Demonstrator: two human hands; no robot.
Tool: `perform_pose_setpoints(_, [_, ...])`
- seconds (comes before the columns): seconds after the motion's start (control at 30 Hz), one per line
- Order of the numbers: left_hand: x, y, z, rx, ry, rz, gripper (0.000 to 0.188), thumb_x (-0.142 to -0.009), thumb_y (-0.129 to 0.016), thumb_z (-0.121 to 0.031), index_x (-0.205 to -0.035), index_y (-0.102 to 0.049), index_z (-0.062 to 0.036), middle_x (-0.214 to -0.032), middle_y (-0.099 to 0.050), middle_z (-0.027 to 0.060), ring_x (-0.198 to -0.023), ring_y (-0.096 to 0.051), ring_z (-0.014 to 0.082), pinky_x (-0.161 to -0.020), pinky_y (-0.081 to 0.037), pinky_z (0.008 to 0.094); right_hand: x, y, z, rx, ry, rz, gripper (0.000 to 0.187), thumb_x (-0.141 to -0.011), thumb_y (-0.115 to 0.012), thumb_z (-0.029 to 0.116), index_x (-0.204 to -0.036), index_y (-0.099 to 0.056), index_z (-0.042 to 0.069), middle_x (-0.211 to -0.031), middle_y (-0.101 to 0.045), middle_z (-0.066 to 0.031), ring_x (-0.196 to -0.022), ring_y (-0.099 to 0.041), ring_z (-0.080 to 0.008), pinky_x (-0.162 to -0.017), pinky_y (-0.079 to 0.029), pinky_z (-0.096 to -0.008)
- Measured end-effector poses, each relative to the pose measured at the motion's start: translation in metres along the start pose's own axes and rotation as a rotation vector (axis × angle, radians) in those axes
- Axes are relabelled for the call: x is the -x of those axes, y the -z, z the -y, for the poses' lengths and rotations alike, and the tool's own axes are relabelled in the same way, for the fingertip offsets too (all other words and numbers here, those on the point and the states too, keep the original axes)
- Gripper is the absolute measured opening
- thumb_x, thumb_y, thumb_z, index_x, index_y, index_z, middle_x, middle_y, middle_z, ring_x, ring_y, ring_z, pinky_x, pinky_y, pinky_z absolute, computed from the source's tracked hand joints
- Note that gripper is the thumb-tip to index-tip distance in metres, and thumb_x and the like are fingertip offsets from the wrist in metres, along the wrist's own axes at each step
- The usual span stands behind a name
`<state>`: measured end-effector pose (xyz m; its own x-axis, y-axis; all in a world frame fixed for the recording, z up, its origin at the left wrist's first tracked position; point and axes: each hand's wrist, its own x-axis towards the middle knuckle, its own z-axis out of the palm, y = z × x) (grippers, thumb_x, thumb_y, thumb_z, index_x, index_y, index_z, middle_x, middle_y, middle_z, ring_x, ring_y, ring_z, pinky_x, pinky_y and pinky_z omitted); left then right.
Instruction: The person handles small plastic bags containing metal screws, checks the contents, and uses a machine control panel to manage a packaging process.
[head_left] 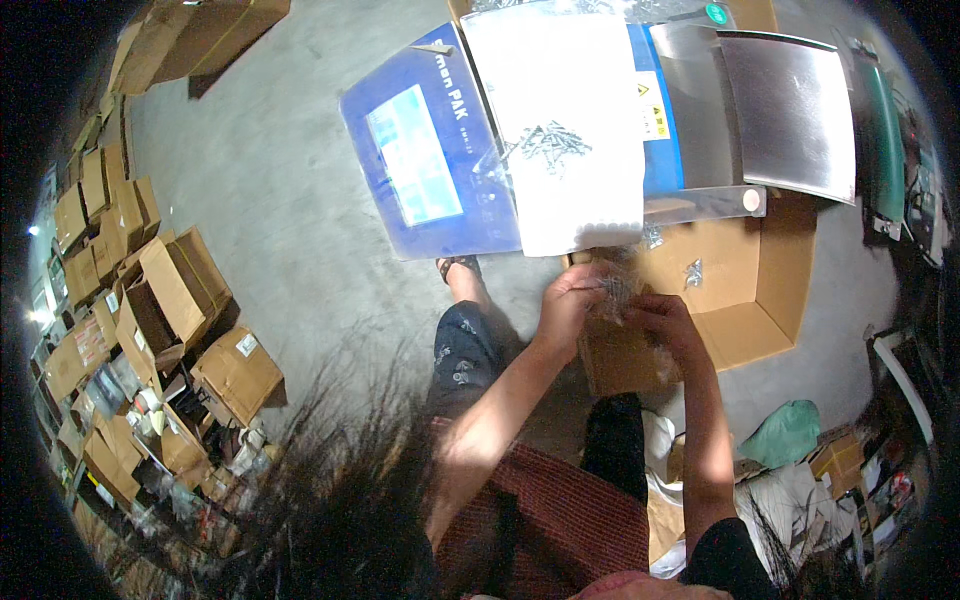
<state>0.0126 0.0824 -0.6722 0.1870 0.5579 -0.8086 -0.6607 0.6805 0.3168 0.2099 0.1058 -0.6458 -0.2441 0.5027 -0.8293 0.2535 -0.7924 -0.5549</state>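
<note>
My left hand and my right hand meet over the near left part of an open cardboard box. Between their closed fingers is a small clear plastic bag with grey metal pieces in it. Inside the box lies another small bag of metal pieces. A similar small bag is at the box's far edge, under the machine's lip. Beyond my hands, a heap of small metal pieces, like screws, rests on a white sheet over the machine.
A blue machine panel with a lit screen stands left of the sheet. Shiny metal plates extend to its right. Stacked cardboard boxes line the left side of the grey floor. A green bag and wrappings lie at lower right.
</note>
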Motion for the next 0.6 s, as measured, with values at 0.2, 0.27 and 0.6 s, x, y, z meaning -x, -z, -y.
perform_pose_setpoints(0.2, [0.006, -0.013, -0.017, 0.205, -0.028, 0.024, 0.037, -0.093, -0.052, -0.003, -0.129, -0.058, 0.0001, -0.123, -0.063, 0.0106, -0.109, -0.06, 0.0192, -0.091, -0.049, 0.0319, -0.013, 0.004, 0.03, -0.169, 0.09, -0.157, 0.02, -0.087, -0.069, 0.014, -0.099, -0.072, -0.001, -0.073, -0.061, 0.0008, -0.064, -0.053, -0.0093, -0.059, -0.04, -0.0235])
perform_pose_setpoints(0.27, [0.013, -0.017, -0.022, 0.103, 0.009, -0.172, 0.043, -0.096, -0.052, -0.011, -0.137, -0.047, 0.002, -0.128, -0.058, 0.0131, -0.115, -0.058, 0.0225, -0.098, -0.046, 0.0353, -0.02, -0.006, 0.072, -0.181, 0.147, -0.214, 0.021, -0.088, -0.067, 0.014, -0.1, -0.071, -0.002, -0.078, -0.062, -0.0004, -0.067, -0.052, -0.0085, -0.06, -0.04, -0.0238])
perform_pose_setpoints(0.6, [0.013, -0.018, -0.013, 0.041, 0.147, -0.279, 0.049, -0.1, -0.053, -0.027, -0.139, -0.043, -0.0005, -0.133, -0.052, 0.0137, -0.12, -0.054, 0.0246, -0.102, -0.043, 0.0385, -0.094, 0.01, 0.035, -0.37, 0.391, 0.019, 0.034, -0.091, -0.067, 0.016, -0.124, -0.064, 0.008, -0.103, -0.066, -0.0074, -0.082, -0.058, -0.0077, -0.073, -0.049, -0.0266])
